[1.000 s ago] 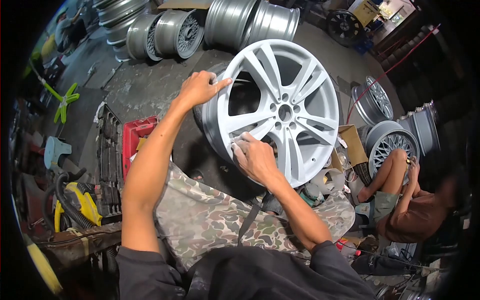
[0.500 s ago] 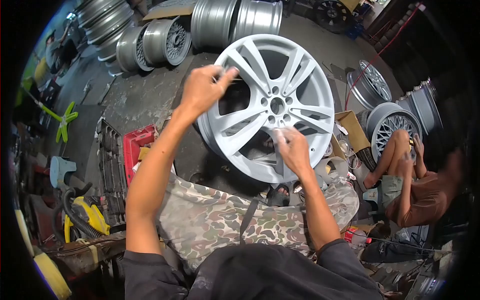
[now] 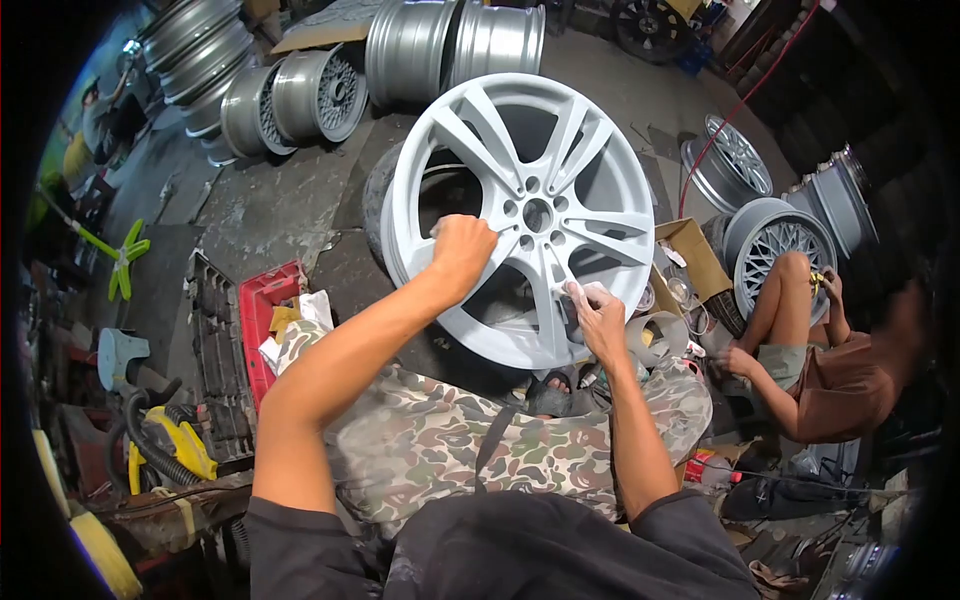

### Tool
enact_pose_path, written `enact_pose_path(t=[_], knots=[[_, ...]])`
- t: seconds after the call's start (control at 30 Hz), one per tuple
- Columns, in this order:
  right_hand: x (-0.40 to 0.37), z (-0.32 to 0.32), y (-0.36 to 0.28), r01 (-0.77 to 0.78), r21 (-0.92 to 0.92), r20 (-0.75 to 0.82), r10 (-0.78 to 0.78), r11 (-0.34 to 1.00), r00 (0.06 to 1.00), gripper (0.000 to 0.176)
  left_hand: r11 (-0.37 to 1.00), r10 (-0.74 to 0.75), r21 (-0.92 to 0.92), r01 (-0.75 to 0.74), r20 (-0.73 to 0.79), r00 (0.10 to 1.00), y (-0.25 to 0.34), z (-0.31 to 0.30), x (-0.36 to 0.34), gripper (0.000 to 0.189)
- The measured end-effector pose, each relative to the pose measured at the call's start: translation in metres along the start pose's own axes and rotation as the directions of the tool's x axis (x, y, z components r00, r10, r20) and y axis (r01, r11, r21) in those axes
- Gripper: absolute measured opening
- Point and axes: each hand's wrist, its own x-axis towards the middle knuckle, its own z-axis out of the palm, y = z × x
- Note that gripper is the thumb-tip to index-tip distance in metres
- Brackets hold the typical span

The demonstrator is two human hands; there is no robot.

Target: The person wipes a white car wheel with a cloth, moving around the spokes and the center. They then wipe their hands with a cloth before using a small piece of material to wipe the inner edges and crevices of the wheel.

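In front of me a light-grey wheel rim (image 3: 575, 160) with split spokes is tilted up toward me, a dark tyre (image 3: 376, 205) partly showing behind it. My left hand (image 3: 463, 258) is closed at the lower left spoke; its fingers curl away from view, so anything inside is hidden. Against the lower spoke, right of its middle, my right hand (image 3: 602, 320) has thumb and fingers pressed together. Whatever it pinches is too small to name. Both hands look dusted with pale powder.
Several silver rims (image 3: 410, 50) stand at the back left. A red crate (image 3: 258, 345) holding papers is left of my camouflage-covered lap (image 3: 430, 420). At right, a seated person (image 3: 840, 385) works beside a mesh-spoked rim (image 3: 775, 235). A cardboard box (image 3: 700, 260) lies between us.
My left hand has come down from the rim's upper left edge to the lower left spoke. My right hand has moved slightly down and right. The view has shifted slightly.
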Motion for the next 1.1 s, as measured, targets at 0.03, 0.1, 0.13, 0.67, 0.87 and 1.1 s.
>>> enact_pose_path(t=[0.03, 0.1, 0.13, 0.67, 0.87, 1.1], knots=[[0.006, 0.001, -0.004, -0.078, 0.011, 0.033, 0.078, 0.997, 0.996, 0.027, 1.000, 0.011, 0.006, -0.011, -0.030, 0.999, 0.007, 0.010, 0.010, 0.005], [0.018, 0.008, -0.004, -0.199, 0.081, 0.088, 0.192, 0.977, 0.977, 0.027, 1.000, 0.013, 0.010, -0.012, -0.065, 0.998, 0.012, 0.019, 0.025, 0.004], [0.024, 0.011, -0.002, -0.193, 0.077, 0.090, 0.186, 0.978, 0.978, 0.027, 0.994, 0.040, -0.096, -0.050, -0.107, 0.993, 0.011, 0.019, 0.031, 0.006], [0.163, 0.052, -0.054, 0.554, -0.129, 0.599, -0.380, 0.823, 0.704, 0.042, 0.482, -0.562, -0.860, 0.167, -0.157, 0.812, -0.153, -0.049, -0.021, 0.023], [0.144, 0.043, -0.070, 0.708, 0.071, 0.621, -0.586, 0.703, 0.520, 0.030, 0.553, -0.508, -0.821, 0.143, -0.196, 0.839, -0.155, -0.051, -0.028, 0.027], [0.144, 0.077, -0.058, 0.756, -0.089, 0.579, -0.584, 0.649, 0.569, 0.033, 0.633, -0.468, -0.762, 0.136, -0.237, 0.852, -0.148, -0.058, -0.025, 0.025]])
